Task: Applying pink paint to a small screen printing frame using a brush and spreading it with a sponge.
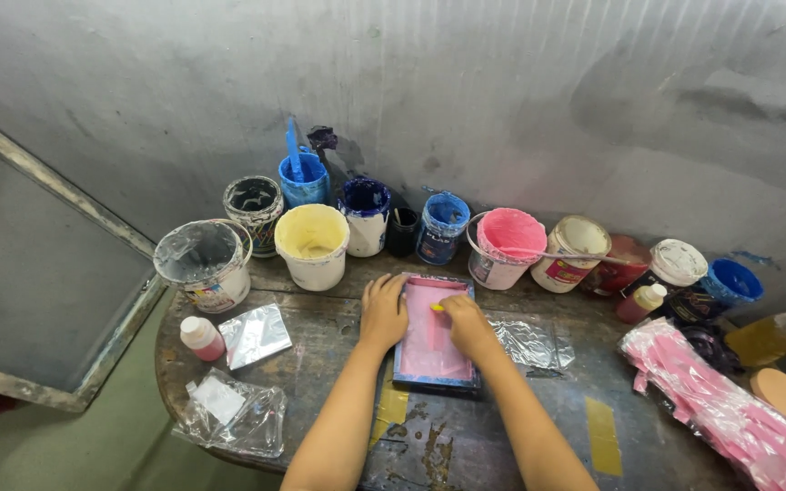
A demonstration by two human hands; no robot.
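- On the round worktop [466, 436], mid-scene: small blue-framed tray [434, 350] coated in pink paint, lying flat.
- Left hand [383, 312] pressed palm-down on the tray's left rim, fingers together, steadying it.
- Right hand [468, 325] over the pink surface, grip closed on a small yellow scraper [437, 308].
- Far side, along the wall: row of paint tubs, among them a cream-yellow bucket [312, 244] and a pink bucket [504, 245].
- Right, near edge: heap of pink-stained sheets [730, 414].
- Left: small bottle with pink contents [202, 337], foil pouch [255, 334].

paint buckets [313, 244] wall off tray's [408, 368] far side, near tabletop [493, 445] open
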